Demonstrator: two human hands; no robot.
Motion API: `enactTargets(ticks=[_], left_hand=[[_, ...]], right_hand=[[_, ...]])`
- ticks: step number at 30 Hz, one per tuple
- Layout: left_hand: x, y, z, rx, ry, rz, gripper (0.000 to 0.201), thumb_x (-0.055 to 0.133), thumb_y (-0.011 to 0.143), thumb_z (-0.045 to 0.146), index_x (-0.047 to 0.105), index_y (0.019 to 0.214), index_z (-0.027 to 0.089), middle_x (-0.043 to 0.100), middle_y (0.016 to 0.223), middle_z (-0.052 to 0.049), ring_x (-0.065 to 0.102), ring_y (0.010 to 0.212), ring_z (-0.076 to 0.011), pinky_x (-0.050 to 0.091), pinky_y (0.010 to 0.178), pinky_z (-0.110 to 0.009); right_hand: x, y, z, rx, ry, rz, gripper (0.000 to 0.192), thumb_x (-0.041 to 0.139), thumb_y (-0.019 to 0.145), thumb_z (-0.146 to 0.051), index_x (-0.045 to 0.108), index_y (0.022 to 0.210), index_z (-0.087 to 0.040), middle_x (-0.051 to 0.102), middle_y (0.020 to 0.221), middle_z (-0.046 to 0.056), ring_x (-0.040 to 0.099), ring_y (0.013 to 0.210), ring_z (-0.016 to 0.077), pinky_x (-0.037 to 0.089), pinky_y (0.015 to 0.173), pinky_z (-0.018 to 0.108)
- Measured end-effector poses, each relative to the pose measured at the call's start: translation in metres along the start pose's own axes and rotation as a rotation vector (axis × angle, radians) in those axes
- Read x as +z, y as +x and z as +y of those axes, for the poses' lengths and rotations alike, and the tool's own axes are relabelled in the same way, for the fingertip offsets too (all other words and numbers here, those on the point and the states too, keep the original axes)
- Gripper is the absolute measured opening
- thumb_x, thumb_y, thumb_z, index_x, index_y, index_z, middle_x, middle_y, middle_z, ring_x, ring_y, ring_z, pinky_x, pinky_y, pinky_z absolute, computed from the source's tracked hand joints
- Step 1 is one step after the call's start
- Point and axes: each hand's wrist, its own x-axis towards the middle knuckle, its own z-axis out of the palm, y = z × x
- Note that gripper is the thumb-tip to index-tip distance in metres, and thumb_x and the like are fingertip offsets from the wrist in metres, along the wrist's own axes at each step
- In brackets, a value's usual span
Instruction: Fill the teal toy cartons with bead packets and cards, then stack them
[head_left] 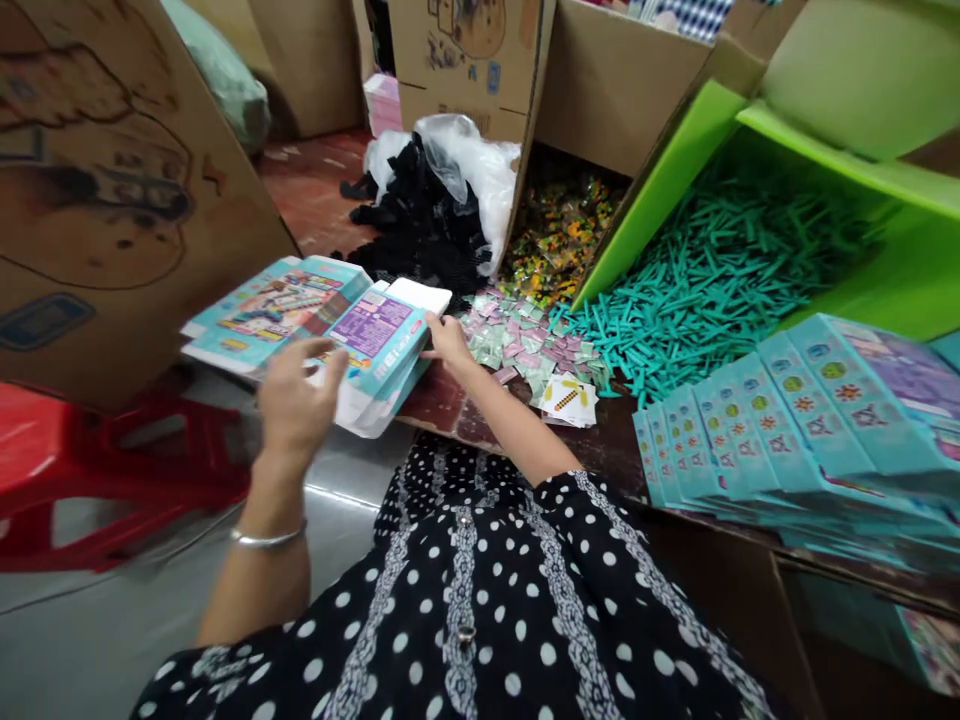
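Note:
A turquoise printed carton [373,330] with a purple panel and raised white end flaps lies tilted at the table's front edge. My right hand [448,340] pinches its right side, thumb and fingers closed on the edge. At its left, my left hand [300,395] hovers with curved fingers and thumb apart, slightly smeared; I see nothing held in it. Under and behind that hand lie more flat turquoise cartons [281,300]. To the right of my right hand rests a small stack of white cards [569,400] with a pickaxe picture.
Small pink and green packets [525,345] lie beside teal sticks [697,290] spilling from a green bin [862,250]. Black pieces [427,220], an open carton of orange packets [562,235], stacked turquoise boxes [787,410] and a red stool [112,470] surround the workplace.

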Motion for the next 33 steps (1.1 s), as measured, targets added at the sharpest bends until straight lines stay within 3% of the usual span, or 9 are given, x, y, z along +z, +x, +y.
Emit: enactTargets(ticks=[6, 10, 14, 18, 21, 25, 29, 31, 33], left_hand=[[0.067, -0.001, 0.014, 0.018, 0.458, -0.384, 0.075, 0.064, 0.098, 0.072, 0.068, 0.131, 0.006, 0.069, 0.133, -0.035, 0.059, 0.134, -0.0535, 0.051, 0.111, -0.067], [0.097, 0.006, 0.023, -0.038, 0.481, -0.337, 0.076, 0.064, 0.100, 0.069, 0.066, 0.133, 0.001, 0.064, 0.137, -0.038, 0.056, 0.135, -0.0551, 0.047, 0.113, -0.068], [0.106, 0.009, 0.026, -0.036, 0.427, -0.330, 0.077, 0.066, 0.098, 0.068, 0.066, 0.130, -0.002, 0.063, 0.136, -0.042, 0.056, 0.135, -0.0576, 0.046, 0.113, -0.072], [0.094, 0.006, 0.029, 0.013, 0.395, -0.345, 0.062, 0.067, 0.097, 0.062, 0.067, 0.122, 0.005, 0.067, 0.133, -0.039, 0.059, 0.134, -0.0576, 0.049, 0.111, -0.073], [0.065, 0.011, 0.038, 0.021, 0.412, -0.303, 0.047, 0.060, 0.100, 0.052, 0.068, 0.115, 0.008, 0.069, 0.131, -0.037, 0.061, 0.134, -0.0571, 0.050, 0.109, -0.073], [0.003, 0.027, 0.056, 0.030, 0.320, -0.019, 0.039, 0.041, 0.111, 0.048, 0.069, 0.115, 0.021, 0.075, 0.131, -0.018, 0.065, 0.137, -0.0496, 0.049, 0.106, -0.072], [-0.031, 0.031, 0.075, 0.046, 0.101, 0.258, 0.040, 0.042, 0.114, 0.059, 0.070, 0.112, 0.030, 0.075, 0.119, -0.007, 0.070, 0.127, -0.0365, 0.049, 0.105, -0.059], [-0.019, 0.023, 0.084, -0.014, -0.120, 0.161, 0.043, 0.052, 0.109, 0.062, 0.066, 0.089, 0.026, 0.068, 0.095, -0.005, 0.069, 0.106, -0.0314, 0.053, 0.097, -0.051], [0.009, 0.007, 0.091, -0.112, -0.365, -0.142, 0.049, 0.066, 0.101, 0.064, 0.060, 0.075, 0.023, 0.061, 0.078, -0.003, 0.064, 0.087, -0.0262, 0.056, 0.081, -0.042]], right_hand=[[-0.075, -0.028, 0.012, -0.031, -0.108, -0.040, 0.026, 0.070, 0.096, -0.022, 0.064, 0.121, -0.023, 0.068, 0.104, 0.001, 0.069, 0.091, 0.0146, 0.061, 0.064, 0.019], [-0.130, -0.067, 0.024, -0.008, -0.148, -0.094, 0.022, 0.072, 0.093, -0.024, 0.067, 0.114, -0.021, 0.070, 0.105, 0.004, 0.072, 0.088, 0.0157, 0.061, 0.058, 0.019], [-0.157, -0.100, 0.032, -0.014, -0.111, -0.162, 0.033, 0.082, 0.087, -0.035, 0.070, 0.115, -0.022, 0.074, 0.110, 0.006, 0.074, 0.089, 0.0162, 0.063, 0.059, 0.020], [-0.165, -0.119, 0.040, -0.042, -0.046, -0.227, 0.043, 0.087, 0.081, -0.043, 0.072, 0.115, -0.022, 0.075, 0.108, 0.005, 0.075, 0.086, 0.0157, 0.063, 0.058, 0.021], [-0.165, -0.126, 0.045, -0.041, -0.056, -0.264, 0.042, 0.086, 0.081, -0.047, 0.072, 0.112, -0.021, 0.077, 0.103, 0.004, 0.075, 0.082, 0.0156, 0.063, 0.059, 0.022], [-0.164, -0.140, 0.036, -0.222, -0.112, -0.195, 0.046, 0.078, 0.090, -0.057, 0.072, 0.118, -0.021, 0.079, 0.108, 0.008, 0.077, 0.095, 0.0203, 0.066, 0.071, 0.028], [-0.164, -0.158, 0.003, -0.627, -0.151, -0.116, 0.058, 0.066, 0.104, -0.062, 0.064, 0.149, -0.025, 0.070, 0.149, 0.014, 0.068, 0.141, 0.0279, 0.062, 0.115, 0.045], [-0.163, -0.166, -0.015, -0.807, -0.153, -0.109, 0.069, 0.061, 0.107, -0.065, 0.050, 0.165, -0.030, 0.056, 0.170, 0.013, 0.052, 0.160, 0.0299, 0.050, 0.130, 0.051], [-0.162, -0.172, -0.027, -0.923, -0.162, -0.116, 0.078, 0.052, 0.109, -0.070, 0.036, 0.175, -0.032, 0.043, 0.180, 0.011, 0.039, 0.169, 0.0310, 0.041, 0.137, 0.055]])
